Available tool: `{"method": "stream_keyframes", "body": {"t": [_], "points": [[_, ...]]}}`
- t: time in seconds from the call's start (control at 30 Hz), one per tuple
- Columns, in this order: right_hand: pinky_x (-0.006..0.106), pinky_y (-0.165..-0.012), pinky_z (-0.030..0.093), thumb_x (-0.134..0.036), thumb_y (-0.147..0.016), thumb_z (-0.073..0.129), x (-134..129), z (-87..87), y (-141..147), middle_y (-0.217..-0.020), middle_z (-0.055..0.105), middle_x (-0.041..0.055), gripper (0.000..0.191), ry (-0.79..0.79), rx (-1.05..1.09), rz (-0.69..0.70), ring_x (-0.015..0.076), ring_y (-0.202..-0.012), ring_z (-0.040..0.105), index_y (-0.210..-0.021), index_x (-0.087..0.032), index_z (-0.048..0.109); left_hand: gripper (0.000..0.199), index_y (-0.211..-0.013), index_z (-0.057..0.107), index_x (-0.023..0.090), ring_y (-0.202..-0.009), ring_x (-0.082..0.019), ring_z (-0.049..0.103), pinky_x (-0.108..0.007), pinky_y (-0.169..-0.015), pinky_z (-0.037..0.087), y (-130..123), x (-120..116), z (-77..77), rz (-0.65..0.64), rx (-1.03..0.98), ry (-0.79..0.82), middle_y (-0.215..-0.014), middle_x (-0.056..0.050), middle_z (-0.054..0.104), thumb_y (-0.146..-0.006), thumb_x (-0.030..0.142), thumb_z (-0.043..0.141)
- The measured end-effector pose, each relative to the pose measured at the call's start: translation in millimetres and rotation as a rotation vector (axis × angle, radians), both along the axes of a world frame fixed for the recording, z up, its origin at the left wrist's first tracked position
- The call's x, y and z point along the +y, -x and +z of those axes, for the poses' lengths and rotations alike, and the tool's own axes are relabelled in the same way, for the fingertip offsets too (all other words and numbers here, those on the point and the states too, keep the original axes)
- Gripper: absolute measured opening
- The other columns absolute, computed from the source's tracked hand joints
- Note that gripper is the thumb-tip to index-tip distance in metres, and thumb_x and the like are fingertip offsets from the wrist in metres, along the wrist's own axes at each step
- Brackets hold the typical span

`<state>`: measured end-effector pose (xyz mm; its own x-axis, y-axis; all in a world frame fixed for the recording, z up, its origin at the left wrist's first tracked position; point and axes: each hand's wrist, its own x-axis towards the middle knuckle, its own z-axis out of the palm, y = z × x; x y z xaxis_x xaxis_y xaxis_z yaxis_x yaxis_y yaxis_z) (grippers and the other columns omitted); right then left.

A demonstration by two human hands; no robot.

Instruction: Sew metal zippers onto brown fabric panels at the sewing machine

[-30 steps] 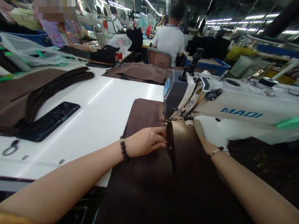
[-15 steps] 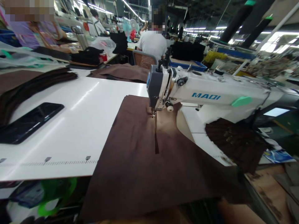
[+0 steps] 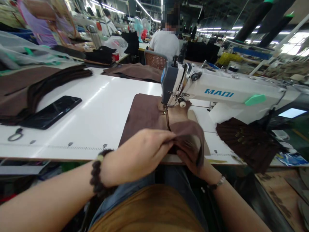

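Brown fabric lies on the white table with part of it beneath the needle of a white sewing machine. My left hand pinches the near part of the fabric between thumb and fingers, just in front of the needle. Close beside it on the right, my right hand grips the same fabric from below. A raised fold covers some of its fingers. A narrow slit or strip runs from the needle toward my hands.
A black phone and a dark ring lie at left by stacked brown fabric. Pleated dark fabric sits right of the machine. Beyond the table, a person in white sits on a chair.
Both hands have come into view above the table and hold the near part of the fabric, which is now gathered and folded up. The whole view has shifted slightly.
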<state>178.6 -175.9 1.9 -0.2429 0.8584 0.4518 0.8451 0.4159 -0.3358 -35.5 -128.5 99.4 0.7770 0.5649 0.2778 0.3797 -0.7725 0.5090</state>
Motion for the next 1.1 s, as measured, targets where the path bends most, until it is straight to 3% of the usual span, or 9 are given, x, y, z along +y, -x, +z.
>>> {"method": "stream_keyframes", "body": {"t": [0.07,0.13,0.2,1.1], "points": [[0.032,-0.093,0.046,-0.032,-0.089,0.04,0,0.4,3,-0.116,0.056,0.0064,0.034,0.074,-0.028,0.095,0.0161,-0.109,0.052,-0.114,-0.014,0.054,0.034,-0.073,0.061,0.016,-0.065,-0.013,0.061,-0.024,-0.064,0.049,0,16,34.5,0.068,0.023,0.046,-0.063,0.003,0.059,-0.088,0.027,0.032],[0.037,-0.099,0.041,-0.024,-0.089,0.038,1,0.6,5,-0.123,0.052,0.0072,0.034,0.143,-0.054,0.151,0.0161,-0.117,0.045,-0.119,-0.015,0.051,0.039,-0.063,0.058,0.014,-0.059,-0.012,0.058,-0.022,-0.058,0.045,-2,27,59.2,0.137,0.063,0.018,-0.053,0.004,0.049,-0.087,0.031,0.033],[0.042,-0.101,0.038,-0.022,-0.089,0.037,1,0.4,5,-0.126,0.049,0.0084,0.036,0.18,-0.074,0.166,0.0181,-0.119,0.043,-0.122,-0.015,0.049,0.043,-0.059,0.054,0.012,-0.057,-0.012,0.056,-0.021,-0.056,0.042,-5,34,71.3,0.169,0.107,-0.016,-0.052,0.004,0.043,-0.086,0.034,0.03],[0.042,-0.102,0.037,-0.018,-0.088,0.036,-2,1.8,7,-0.133,0.042,0.0056,0.039,0.217,-0.276,0.18,0.0197,-0.121,0.037,-0.126,-0.014,0.046,0.037,-0.057,0.051,0.013,-0.048,-0.007,0.041,-0.017,-0.048,0.028,-14,36,70.4,0.068,0.133,0.113,-0.052,0.003,0.039,-0.083,0.033,0.035]]}}
